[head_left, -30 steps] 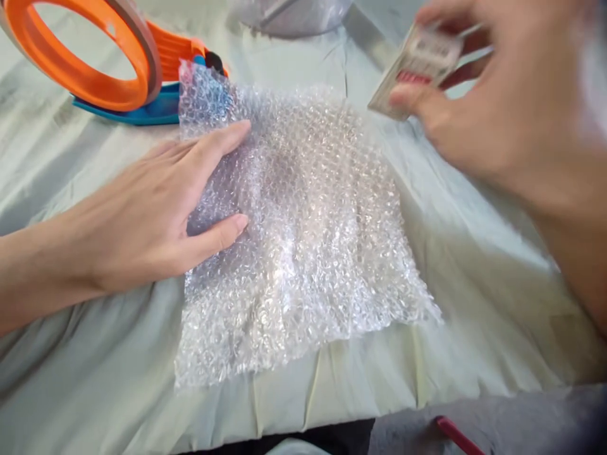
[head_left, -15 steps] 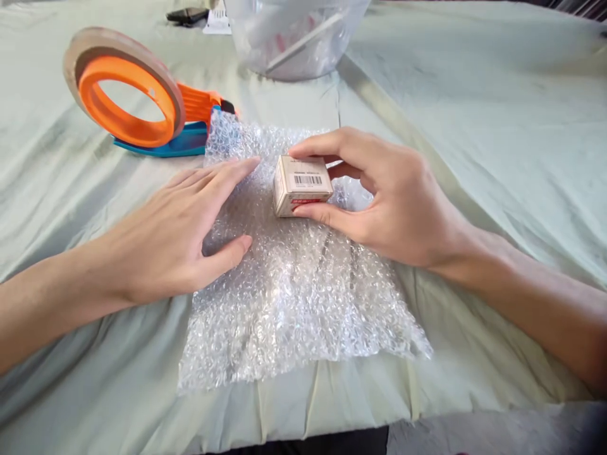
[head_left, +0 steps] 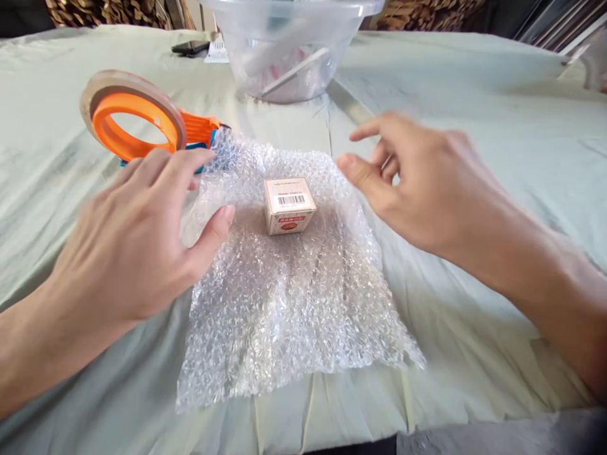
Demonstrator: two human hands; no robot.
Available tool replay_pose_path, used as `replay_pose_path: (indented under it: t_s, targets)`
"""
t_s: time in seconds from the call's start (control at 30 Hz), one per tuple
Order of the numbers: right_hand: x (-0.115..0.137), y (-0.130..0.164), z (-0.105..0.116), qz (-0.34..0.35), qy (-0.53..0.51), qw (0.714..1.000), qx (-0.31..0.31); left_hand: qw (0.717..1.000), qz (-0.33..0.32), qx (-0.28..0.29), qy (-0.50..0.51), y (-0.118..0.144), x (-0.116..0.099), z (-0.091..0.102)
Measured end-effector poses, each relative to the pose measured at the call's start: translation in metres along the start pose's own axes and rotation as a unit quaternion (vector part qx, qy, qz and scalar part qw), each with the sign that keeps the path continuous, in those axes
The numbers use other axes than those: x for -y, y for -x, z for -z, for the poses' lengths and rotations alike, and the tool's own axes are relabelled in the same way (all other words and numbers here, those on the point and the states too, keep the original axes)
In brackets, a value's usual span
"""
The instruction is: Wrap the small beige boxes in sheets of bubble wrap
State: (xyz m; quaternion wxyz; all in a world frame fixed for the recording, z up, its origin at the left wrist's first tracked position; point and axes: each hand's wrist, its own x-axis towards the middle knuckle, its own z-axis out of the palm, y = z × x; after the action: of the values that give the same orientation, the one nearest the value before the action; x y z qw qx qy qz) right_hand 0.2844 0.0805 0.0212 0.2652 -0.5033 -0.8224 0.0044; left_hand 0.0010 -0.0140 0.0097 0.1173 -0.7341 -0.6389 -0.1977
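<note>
A small cream cardboard box [head_left: 290, 201] with a barcode on top and a red label on its front rests on a sheet of clear bubble wrap [head_left: 284, 316]. Neither hand touches the box. To its left, my left hand [head_left: 147, 234] hovers by the wrap's left edge, thumb and fingers apart, holding nothing. Right of the box, my right hand [head_left: 412, 177] is raised past the wrap's edge, slightly blurred, with its thumb and index finger spread and the other fingers curled. It is empty.
An orange and blue tape dispenser [head_left: 137, 129] with a tape roll stands behind my left hand, touching the wrap's far left corner. Farther back are a clear plastic tub [head_left: 294, 57] with things inside and a black phone [head_left: 190, 47]. A pale green cloth [head_left: 474, 101] covers the table.
My right hand has let go of the box and moved away to the right. My left hand has drawn back to the left. The camera view has tilted up somewhat.
</note>
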Motion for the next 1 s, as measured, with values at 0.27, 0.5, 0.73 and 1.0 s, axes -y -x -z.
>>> replay_pose_path:
  t_s: [0.27,0.5,0.73,1.0]
  targets:
    - [0.0,0.008,0.0,-0.06,-0.157,0.978,0.124,0.973,-0.015,-0.044,0.224,0.002,0.001,-0.012]
    - [0.021,0.01,-0.005,-0.046,-0.554,0.825,0.107,0.896,0.046,-0.056,0.438,-0.003,-0.015,-0.006]
    - [0.021,0.016,-0.02,0.111,-0.441,0.89,0.038,0.87,0.083,-0.081,0.479,-0.006,-0.034,-0.003]
    - [0.027,0.018,-0.021,0.141,-0.396,0.907,0.029,0.922,-0.014,-0.083,0.377,-0.003,-0.042,-0.009]
